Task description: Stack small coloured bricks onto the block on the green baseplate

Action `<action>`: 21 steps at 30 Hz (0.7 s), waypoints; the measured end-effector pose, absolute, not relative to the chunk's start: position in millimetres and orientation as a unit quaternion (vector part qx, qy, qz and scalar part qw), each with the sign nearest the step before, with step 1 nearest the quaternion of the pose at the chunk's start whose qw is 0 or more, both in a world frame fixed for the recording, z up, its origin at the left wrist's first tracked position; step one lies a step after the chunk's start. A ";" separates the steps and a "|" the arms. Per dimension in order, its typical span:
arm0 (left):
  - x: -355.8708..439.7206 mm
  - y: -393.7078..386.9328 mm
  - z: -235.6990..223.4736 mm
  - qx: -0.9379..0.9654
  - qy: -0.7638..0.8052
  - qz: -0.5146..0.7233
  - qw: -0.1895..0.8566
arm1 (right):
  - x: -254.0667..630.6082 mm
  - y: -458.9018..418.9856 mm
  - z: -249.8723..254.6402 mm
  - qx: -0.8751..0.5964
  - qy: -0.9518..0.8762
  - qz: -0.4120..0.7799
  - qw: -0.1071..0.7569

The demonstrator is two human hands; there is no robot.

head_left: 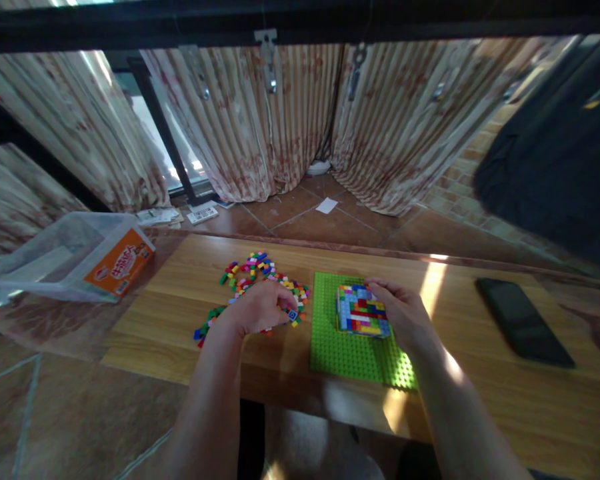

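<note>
A multicoloured block of toy bricks (pixel 360 313) stands on a green studded baseplate (pixel 330 357). My right hand (pixel 400 310) is closed at the block's right side, its fingertips at the far right corner; the thumb is mostly hidden. Left of the baseplate lies a pile of loose toy bricks (pixel 254 265) in many colours. Over the near part of that pile is my left hand (pixel 263 308), fingers curled, with a small dark blue brick (pixel 293 315) at its fingertips. The hand covers some of the loose bricks.
A black phone (pixel 523 321) lies on the wooden table (pixel 155 333) at the right. Off the table's left end sits a clear plastic bin (pixel 65 260) with an orange label. Curtains (pixel 240 120) hang beyond the table, and dark cloth (pixel 555 153) is at the upper right.
</note>
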State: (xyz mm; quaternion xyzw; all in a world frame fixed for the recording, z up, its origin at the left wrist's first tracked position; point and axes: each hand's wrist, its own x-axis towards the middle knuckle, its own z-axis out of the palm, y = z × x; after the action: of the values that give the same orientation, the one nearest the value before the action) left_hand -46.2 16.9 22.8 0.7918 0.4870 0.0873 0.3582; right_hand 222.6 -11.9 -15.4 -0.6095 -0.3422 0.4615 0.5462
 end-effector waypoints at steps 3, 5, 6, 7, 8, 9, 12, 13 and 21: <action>-41.0 10.8 25.1 0.802 0.509 0.074 0.303 | 221.5 -11.8 -13.5 -0.614 -0.340 0.461 0.543; -37.5 8.7 28.4 0.798 0.528 0.060 0.283 | 220.8 -12.0 -11.9 -0.618 -0.343 0.456 0.541; -36.3 8.1 29.9 0.797 0.535 0.052 0.276 | 220.7 -12.2 -11.5 -0.618 -0.346 0.453 0.541; -35.5 7.9 30.9 0.797 0.538 0.047 0.271 | 220.7 -12.3 -11.4 -0.618 -0.348 0.454 0.540; -35.2 7.8 31.2 0.799 0.537 0.044 0.267 | 221.0 -12.4 -11.5 -0.618 -0.348 0.456 0.538; -35.4 7.9 30.9 0.801 0.535 0.044 0.265 | 221.3 -12.5 -11.8 -0.617 -0.349 0.460 0.535; -38.8 8.9 27.0 0.803 0.526 0.055 0.274 | 222.5 -12.9 -13.1 -0.617 -0.350 0.466 0.529; -41.2 9.5 25.6 0.803 0.523 0.060 0.280 | 222.7 -13.0 -13.4 -0.618 -0.350 0.469 0.525; -82.3 26.4 25.0 0.770 0.564 0.134 0.265 | 226.1 -11.7 -13.9 -0.625 -0.350 0.467 0.518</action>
State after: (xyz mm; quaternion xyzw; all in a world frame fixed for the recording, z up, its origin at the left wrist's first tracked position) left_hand -82.3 26.4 25.0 0.7704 0.5641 0.1335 0.2653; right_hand 226.1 -11.7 -13.9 -0.6247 -0.3504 0.4671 0.5184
